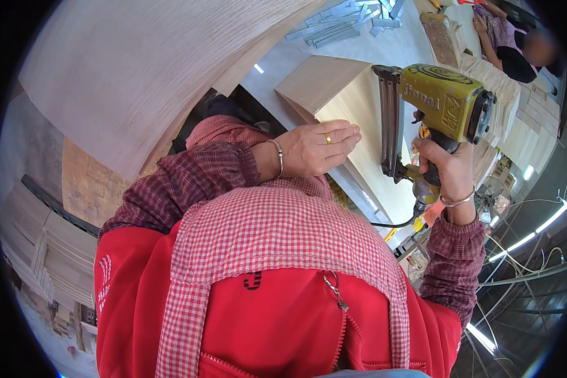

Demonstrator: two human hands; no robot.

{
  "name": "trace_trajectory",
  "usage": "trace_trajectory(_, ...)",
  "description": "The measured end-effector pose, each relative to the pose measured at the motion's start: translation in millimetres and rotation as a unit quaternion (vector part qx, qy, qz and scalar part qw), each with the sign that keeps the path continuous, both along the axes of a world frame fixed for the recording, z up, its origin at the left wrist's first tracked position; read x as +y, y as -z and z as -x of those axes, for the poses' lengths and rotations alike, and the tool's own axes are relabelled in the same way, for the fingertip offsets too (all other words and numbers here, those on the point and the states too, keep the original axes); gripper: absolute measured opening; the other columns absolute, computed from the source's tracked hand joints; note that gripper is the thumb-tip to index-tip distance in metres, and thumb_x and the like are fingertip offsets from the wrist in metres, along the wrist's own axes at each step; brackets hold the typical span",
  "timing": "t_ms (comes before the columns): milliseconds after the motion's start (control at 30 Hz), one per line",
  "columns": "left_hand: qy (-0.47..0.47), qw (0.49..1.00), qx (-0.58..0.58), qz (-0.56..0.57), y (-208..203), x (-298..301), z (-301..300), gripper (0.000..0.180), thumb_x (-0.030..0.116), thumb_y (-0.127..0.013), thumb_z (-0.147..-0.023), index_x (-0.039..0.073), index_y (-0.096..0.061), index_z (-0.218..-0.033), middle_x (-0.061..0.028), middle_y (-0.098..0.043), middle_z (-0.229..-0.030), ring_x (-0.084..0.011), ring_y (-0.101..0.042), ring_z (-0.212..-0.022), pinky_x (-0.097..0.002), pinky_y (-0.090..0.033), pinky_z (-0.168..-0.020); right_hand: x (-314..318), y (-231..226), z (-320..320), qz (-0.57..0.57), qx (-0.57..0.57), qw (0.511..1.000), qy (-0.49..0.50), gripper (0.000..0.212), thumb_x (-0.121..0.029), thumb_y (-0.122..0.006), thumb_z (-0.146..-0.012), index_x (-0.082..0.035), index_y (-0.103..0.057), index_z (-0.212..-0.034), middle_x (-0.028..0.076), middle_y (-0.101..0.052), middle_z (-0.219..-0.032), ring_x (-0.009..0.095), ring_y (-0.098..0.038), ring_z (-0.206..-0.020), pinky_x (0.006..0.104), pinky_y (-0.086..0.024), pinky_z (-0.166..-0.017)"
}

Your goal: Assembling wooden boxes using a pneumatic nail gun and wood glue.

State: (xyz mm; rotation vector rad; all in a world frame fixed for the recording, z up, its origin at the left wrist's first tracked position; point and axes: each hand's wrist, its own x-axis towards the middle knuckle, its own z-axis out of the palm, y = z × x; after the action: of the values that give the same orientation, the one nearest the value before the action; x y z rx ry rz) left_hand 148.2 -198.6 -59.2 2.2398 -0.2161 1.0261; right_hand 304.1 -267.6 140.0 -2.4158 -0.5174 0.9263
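Note:
My right hand (450, 167) is wrapped round the grip of a yellow air nail gun (438, 94), its fingers at the trigger area. The gun's long dark magazine stands over a pale wooden box-like piece (324, 82) on the table; whether its nose touches the wood I cannot tell. My left hand (312, 148) lies with fingers stretched out and close together at the near edge of that piece. A black air hose (394, 224) runs from the gun's lower end.
Strips of staples (343, 31) lie on the pale table (268, 75). A large wooden panel (151, 69) rises at the left. Stacked boards (494, 88) stand on the right, with another person (516, 47) beyond them. More stacked panels (57, 242) are at the far left.

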Motion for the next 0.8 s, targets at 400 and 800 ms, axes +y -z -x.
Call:
trace_trajectory(400, -0.007, 1.0, -0.001, 0.008, 1.7, 1.7, -1.0, 0.018, 0.004, -0.056, -0.079, -0.002, -0.062, -0.095, -0.0105, -0.062, -0.11, -0.0202, -0.057, -0.109, -0.0328, -0.044, -0.098, -5.6, 1.2, -0.3, 0.058, -0.026, 0.997, -0.047, 0.023, -0.002, -0.066, -0.067, 0.001, -0.059, -0.089, 0.005, -0.057, -0.061, 0.013, -0.05, -0.045, 0.024, -0.04, -0.043)
trace_trajectory(800, -0.018, 1.0, -0.006, 0.025, 2.7, 3.3, -5.7, 0.019, 0.004, -0.056, -0.079, -0.003, -0.061, -0.096, -0.0118, -0.062, -0.109, -0.0209, -0.058, -0.106, -0.0343, -0.044, -0.099, -7.5, 5.9, 3.2, 0.066, -0.07, 0.973, -0.21, 0.03, -0.007, -0.072, -0.065, 0.0, -0.062, -0.093, 0.009, -0.066, -0.085, 0.023, -0.061, -0.067, 0.0313, -0.048, -0.059)
